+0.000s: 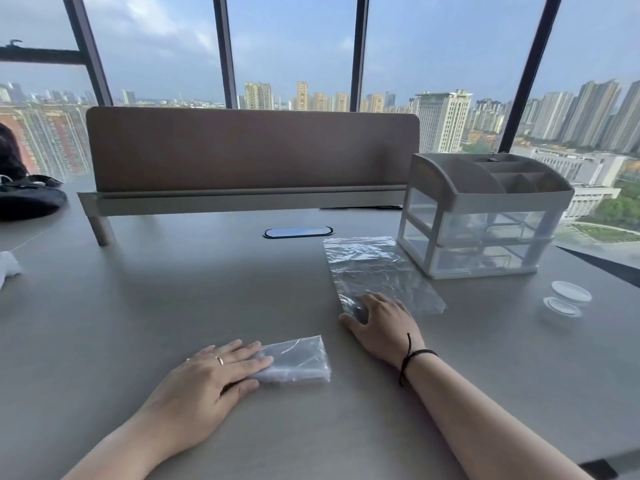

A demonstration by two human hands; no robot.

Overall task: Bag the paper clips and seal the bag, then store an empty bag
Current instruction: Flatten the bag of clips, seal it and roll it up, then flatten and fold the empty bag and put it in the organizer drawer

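Left hand: the left hand (211, 370) lies flat with straight fingers pressing on the near end of the folded bag (294, 363), holding nothing in a curl.
Right hand: the right hand (379, 323) rests palm down, fingers spread and relaxed, fingertips on the near end of the flat bag (377, 271); a dark cord sits at its wrist.
Folded bag: small, clear, bundled, lying on the surface (173, 289) near the front, between the two hands; I cannot tell what it holds.
Flat bag: clear, crinkled, spread out long, running from the right hand away toward the drawer organizer (481, 216); its far right edge lies just beside the organizer's base.
Paper clips: not made out in either bag.
Open room: a wide bare stretch of surface lies left of and beyond the left hand, up to the divider panel (249, 150).
Edges: the surface's right edge runs diagonally behind the organizer; the near right corner shows at the bottom of the view.
Right side: the organizer stands with open top compartments and two clear drawers, walling the far right; two small clear round lids (568, 297) lie near it, well apart from the right hand.
Middle: a cable port (298, 232) is set in the surface before the divider.
Left side: a dark bag (27, 199) and a white cloth (8, 266) sit at the far left edge.
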